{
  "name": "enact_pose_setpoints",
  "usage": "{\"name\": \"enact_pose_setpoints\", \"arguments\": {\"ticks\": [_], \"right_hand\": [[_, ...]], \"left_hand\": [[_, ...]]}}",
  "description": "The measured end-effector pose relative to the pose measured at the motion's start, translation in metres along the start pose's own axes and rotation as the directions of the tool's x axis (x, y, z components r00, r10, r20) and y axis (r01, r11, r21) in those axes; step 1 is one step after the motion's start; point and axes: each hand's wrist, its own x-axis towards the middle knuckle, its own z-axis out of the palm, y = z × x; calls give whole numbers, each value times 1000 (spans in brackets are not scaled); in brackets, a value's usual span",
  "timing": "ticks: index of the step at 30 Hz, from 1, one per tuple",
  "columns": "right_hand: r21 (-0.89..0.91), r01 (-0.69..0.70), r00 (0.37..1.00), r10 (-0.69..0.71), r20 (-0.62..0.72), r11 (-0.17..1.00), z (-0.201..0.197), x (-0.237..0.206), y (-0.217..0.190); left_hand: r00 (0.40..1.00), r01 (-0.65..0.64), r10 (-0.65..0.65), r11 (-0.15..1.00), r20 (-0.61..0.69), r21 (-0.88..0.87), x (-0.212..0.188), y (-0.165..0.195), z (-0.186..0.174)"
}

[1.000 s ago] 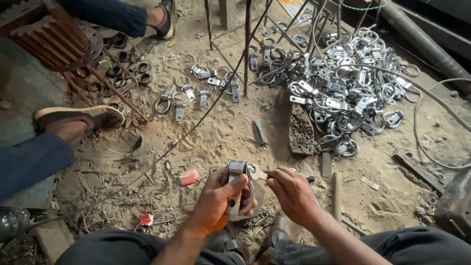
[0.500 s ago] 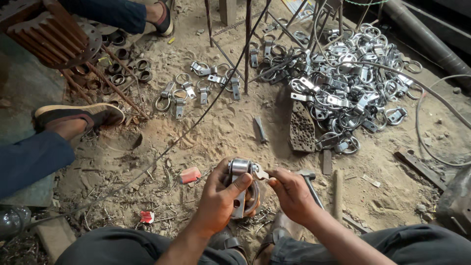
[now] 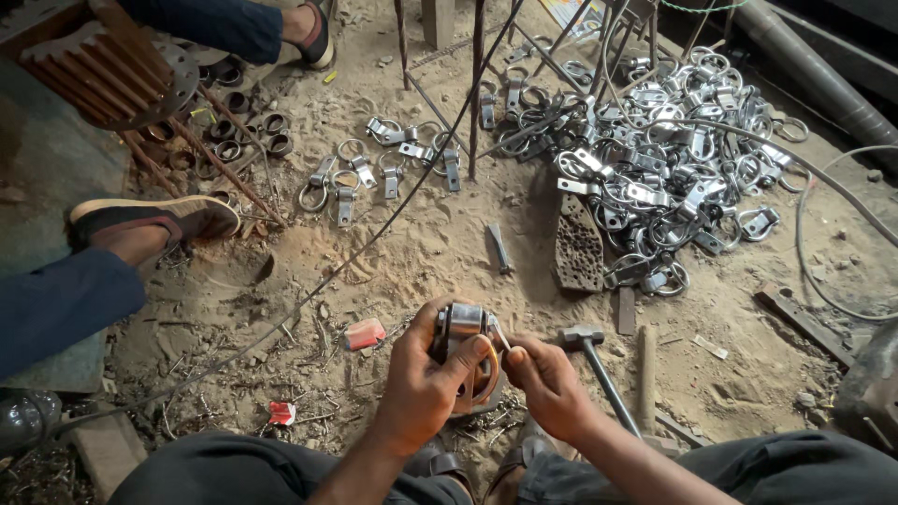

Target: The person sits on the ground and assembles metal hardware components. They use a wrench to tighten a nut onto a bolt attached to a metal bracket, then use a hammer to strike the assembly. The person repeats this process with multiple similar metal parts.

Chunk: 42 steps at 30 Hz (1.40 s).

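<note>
Sandy floor (image 3: 421,243) underneath. Far left: another person's sandalled foot (image 3: 154,220). Near centre: left hand (image 3: 426,383) grasping metal clamp (image 3: 466,351), thumb across ring. Right hand (image 3: 547,383) pinching its right edge with fingertips. Hammer (image 3: 594,360) just right. Far right: pile of clamps (image 3: 669,159).

Sandy floor (image 3: 421,243), metal ring clamps (image 3: 655,140), hammer (image 3: 594,360)

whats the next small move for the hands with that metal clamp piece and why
Probably push the small pin further in: the right hand pinches a thin piece at the side of the metal clamp piece, which the left hand grips firmly above the sandy ground. The hammer lies just beside, untouched.
</note>
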Motion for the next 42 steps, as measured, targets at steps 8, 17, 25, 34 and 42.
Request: {"name": "enact_pose_setpoints", "arguments": {"ticks": [8,17,25,34,42], "right_hand": [[115,-31,993,43,-109,993,-4,0,24],[348,-286,957,283,61,893,-1,5,8],[604,-388,891,452,51,696,-1,11,-1],[582,-373,909,409,74,723,1,6,-3],[324,-321,947,291,138,890,5,5,-5]], "left_hand": [[995,77,-80,995,-57,-62,10,-15,-3],[985,111,-123,989,-119,-99,20,-32,-5],[978,177,-130,930,162,-323,15,-31,-13],[992,78,-99,970,79,230,22,-25,-14],[780,585,-605,795,-157,-159,28,-55,-35]]}}
